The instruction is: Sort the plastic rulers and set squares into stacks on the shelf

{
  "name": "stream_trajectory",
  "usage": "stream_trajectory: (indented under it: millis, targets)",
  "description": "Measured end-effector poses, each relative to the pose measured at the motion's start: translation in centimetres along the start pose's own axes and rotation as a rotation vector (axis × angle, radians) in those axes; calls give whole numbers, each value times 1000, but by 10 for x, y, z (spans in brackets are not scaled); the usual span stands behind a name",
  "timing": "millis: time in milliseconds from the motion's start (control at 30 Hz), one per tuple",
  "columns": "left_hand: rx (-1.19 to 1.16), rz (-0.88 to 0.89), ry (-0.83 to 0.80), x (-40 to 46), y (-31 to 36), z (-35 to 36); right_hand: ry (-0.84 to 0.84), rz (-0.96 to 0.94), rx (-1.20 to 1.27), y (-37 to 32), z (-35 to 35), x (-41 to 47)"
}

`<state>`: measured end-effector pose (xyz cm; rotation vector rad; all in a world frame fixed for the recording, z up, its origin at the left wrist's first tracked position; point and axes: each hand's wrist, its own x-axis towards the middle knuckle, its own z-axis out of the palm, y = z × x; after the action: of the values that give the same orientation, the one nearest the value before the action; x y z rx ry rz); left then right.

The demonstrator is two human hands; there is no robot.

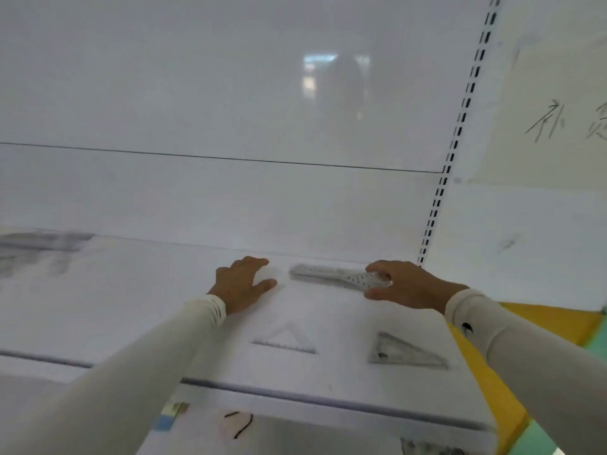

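Nearest to the person, at the front part of the white shelf (328, 382), two clear set squares lie flat and apart from each other. The left set square (286, 343) is very faint against the white surface. The right set square (402, 353) is a longer triangle and lies close to the right end of the shelf.

Farther in, toward the back of the shelf, both hands are at work, each coming out of a long white sleeve. The left hand (241, 282) lies with the fingers loosely spread on the bare shelf and holds nothing; it is just left of the stack of rulers (335, 275). This stack lies along the back wall of the shelf. The right hand (402, 285) closes its thumb and fingers around the right end of the stack.

I judge that the step in hand is to settle or straighten the ruler stack, so the rulers seem nearly sorted while the set squares are not yet stacked. The next move probably calls for letting go of the rulers and coming back to the front of the shelf. These thin flat pieces may be hard to lift, so sliding one to the shelf edge could help.
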<state>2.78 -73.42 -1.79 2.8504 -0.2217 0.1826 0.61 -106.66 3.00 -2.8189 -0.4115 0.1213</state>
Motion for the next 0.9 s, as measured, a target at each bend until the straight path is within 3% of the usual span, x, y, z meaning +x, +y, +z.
stream_trajectory:
  millis: [133,367,567,900]
  targets:
    - [110,-137,-68,-61,-44,-9,-50,-135,-3,-60,17,15]
    - [201,-128,-74,-110,-63,-9,-159,-266,-56,-126,48,12]
    - [208,-126,-58,-109,-65,-3,-213,-280,-172,-142,68,5]
    - [168,-109,-14,-106,-73,3,-207,-268,-128,-132,81,-1]
